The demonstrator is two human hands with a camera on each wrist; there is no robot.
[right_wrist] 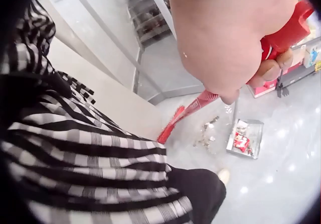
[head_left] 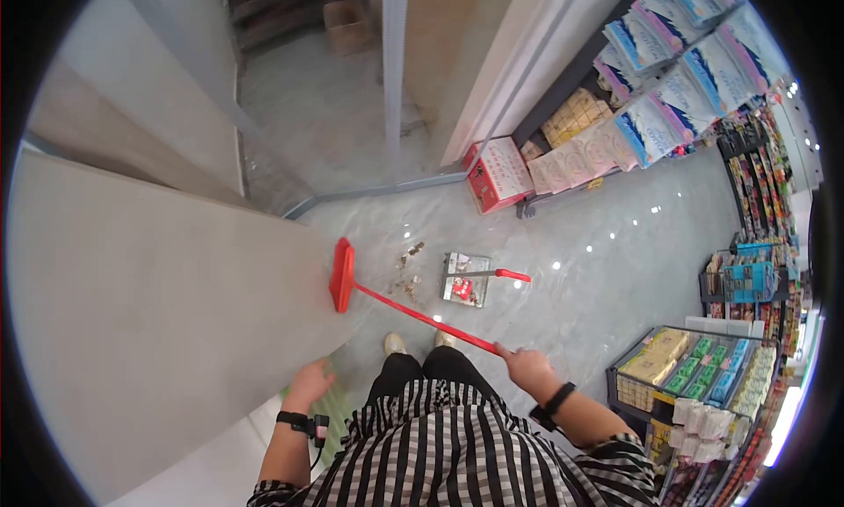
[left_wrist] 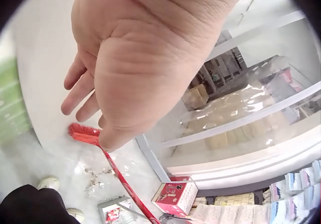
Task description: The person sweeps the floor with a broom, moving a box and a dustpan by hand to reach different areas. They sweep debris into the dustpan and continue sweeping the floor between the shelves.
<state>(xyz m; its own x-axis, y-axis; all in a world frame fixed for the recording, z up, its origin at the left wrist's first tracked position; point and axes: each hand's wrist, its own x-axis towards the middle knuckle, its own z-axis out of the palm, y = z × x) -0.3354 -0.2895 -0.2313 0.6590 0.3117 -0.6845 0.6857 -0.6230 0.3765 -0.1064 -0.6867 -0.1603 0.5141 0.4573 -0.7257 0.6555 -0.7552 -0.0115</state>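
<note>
A red broom has its head (head_left: 343, 276) beside the light panel at the left, its handle slanting to my right hand (head_left: 530, 373), whose fingers curl round the upper end. The right wrist view shows the same hand (right_wrist: 235, 43) gripping the red handle (right_wrist: 200, 101). My left hand (head_left: 310, 384) holds nothing, near the panel's lower edge; its fingers hang relaxed in the left wrist view (left_wrist: 135, 68). Scattered debris (head_left: 411, 254) lies on the floor between broom head and dustpan (head_left: 481, 300), which has a red-tipped handle (head_left: 513, 276) and litter in it.
The light panel (head_left: 158, 314) fills the left side. A glass partition with a metal floor rail (head_left: 387, 189) runs behind. A red and white box (head_left: 498, 175) stands by shelves of packages (head_left: 651, 125). At the right is a display bin (head_left: 694, 366); two shoes (head_left: 395, 342) show below.
</note>
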